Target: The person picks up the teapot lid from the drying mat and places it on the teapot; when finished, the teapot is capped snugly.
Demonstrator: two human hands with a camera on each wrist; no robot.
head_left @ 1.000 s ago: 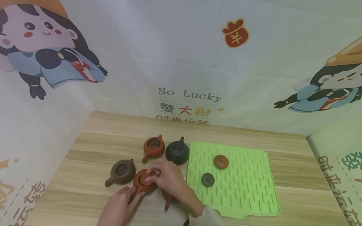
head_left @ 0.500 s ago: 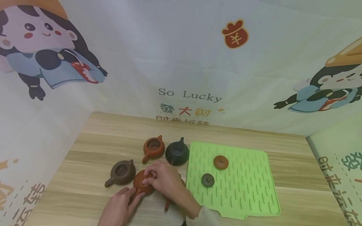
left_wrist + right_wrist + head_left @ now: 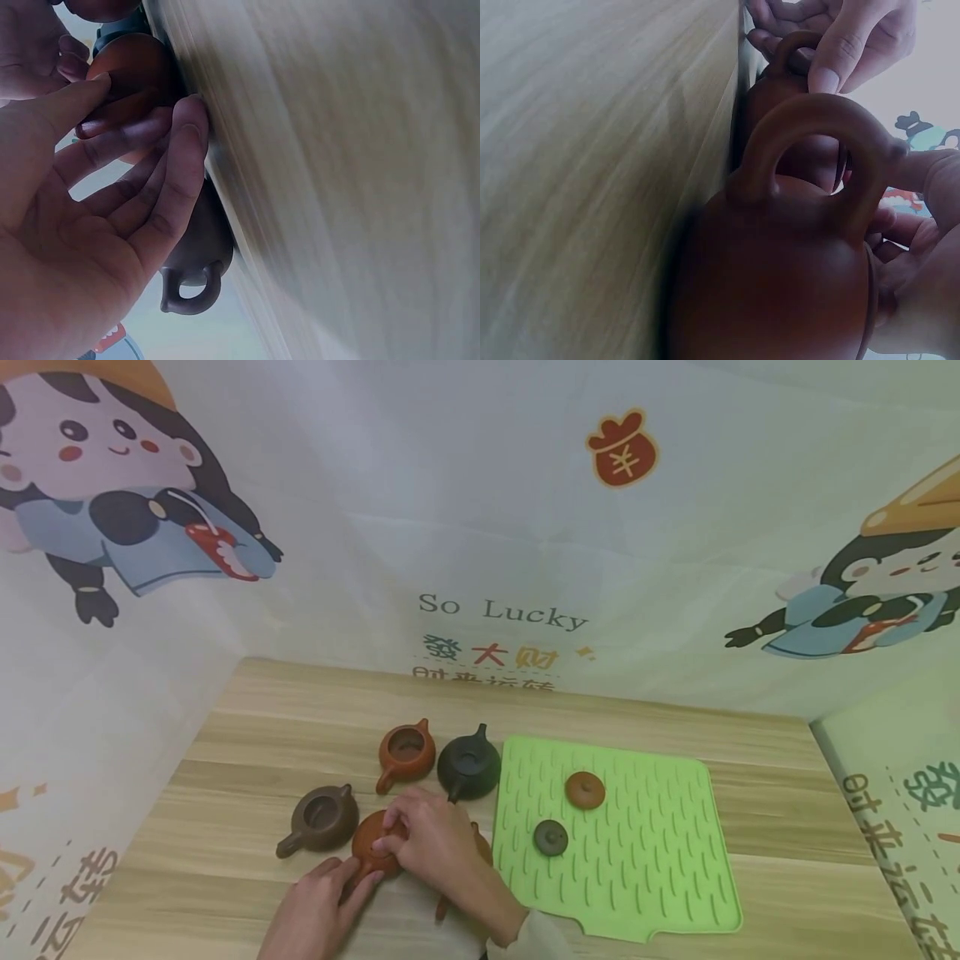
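Observation:
My left hand (image 3: 315,906) pinches the handle (image 3: 120,112) of a reddish-orange clay teapot (image 3: 366,860), thumb and fingers on opposite sides of it. Over the same pot, my right hand (image 3: 442,843) holds the matching lid (image 3: 370,833) between thumb and bent fingers. The lid covers the pot's mouth, its knob hidden by the fingertips. A second reddish teapot (image 3: 772,277) stands close beside it, mostly under my right forearm in the head view. Left of the held pot sits a brown teapot (image 3: 326,818) with its mouth uncovered.
Behind the hands stand an uncovered orange teapot (image 3: 405,752) and a black teapot (image 3: 470,766). To the right lies a green ridged mat (image 3: 645,860), bearing an orange-brown lid (image 3: 585,790) and a dark lid (image 3: 551,837). A printed cloth (image 3: 480,527) rises behind the wooden table (image 3: 787,810).
A second ago the lid was tilted, with a dark gap at the pot's mouth; now it lies flat over it. The right hand shifted slightly; the left kept its hold on the handle.

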